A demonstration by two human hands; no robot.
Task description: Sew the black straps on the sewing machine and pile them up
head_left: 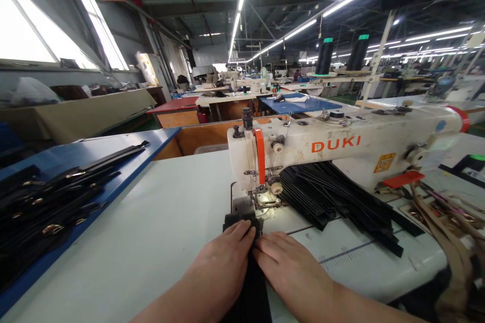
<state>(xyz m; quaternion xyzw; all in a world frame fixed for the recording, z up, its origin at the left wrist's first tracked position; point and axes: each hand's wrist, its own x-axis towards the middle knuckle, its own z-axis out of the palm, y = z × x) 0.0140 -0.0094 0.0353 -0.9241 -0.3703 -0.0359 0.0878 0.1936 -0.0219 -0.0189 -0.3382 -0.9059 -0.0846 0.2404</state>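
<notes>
A black strap (242, 222) lies on the white table in front of the needle of a white DUKI sewing machine (341, 149). My left hand (222, 270) rests flat on the strap's left side, fingers stretched toward the presser foot (265, 201). My right hand (291, 270) lies flat on its right side, fingers together and pointing left at the strap. Both hands press the strap down; the lower part of it is hidden between my wrists.
A fanned stack of black straps (341, 202) lies under the machine arm. A blue tray (109, 154) on the left holds more black straps with metal buckles. Tan webbing (450, 242) hangs at the right. Other sewing stations stand behind.
</notes>
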